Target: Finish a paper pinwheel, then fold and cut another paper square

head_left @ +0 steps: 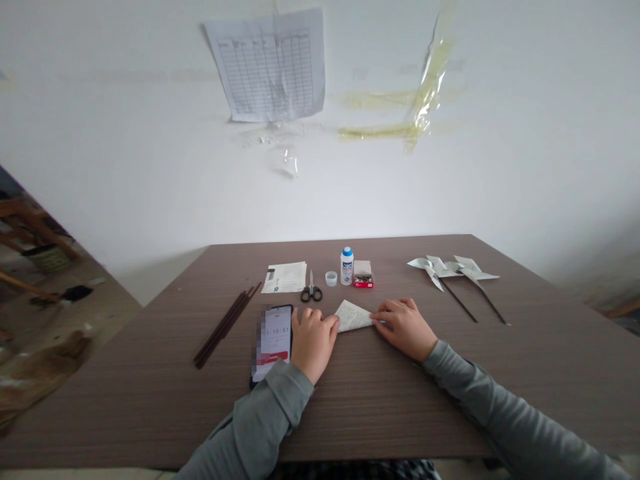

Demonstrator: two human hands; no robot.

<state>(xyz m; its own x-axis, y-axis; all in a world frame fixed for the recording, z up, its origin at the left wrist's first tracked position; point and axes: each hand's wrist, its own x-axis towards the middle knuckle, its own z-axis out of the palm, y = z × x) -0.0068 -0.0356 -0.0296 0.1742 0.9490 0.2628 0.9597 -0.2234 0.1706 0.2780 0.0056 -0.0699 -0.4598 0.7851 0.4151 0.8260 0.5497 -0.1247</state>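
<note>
A sheet of printed paper, folded into a triangle, lies on the table between my two hands. My left hand grips its left corner, the thumb on the paper and the fingers curled beside the phone. At the right corner, my right hand pinches the paper between thumb and fingertips. The triangle's long edge faces me, and its peak points away. Just beyond it are scissors with black handles, a small clear cup, a white bottle with a blue cap, and a red box of small metal pieces.
Several dark sticks lie on the left of the brown table. Flat papers rest behind the phone. Two paper pinwheels on sticks lie at the right. A white wall with a taped sheet rises behind the table.
</note>
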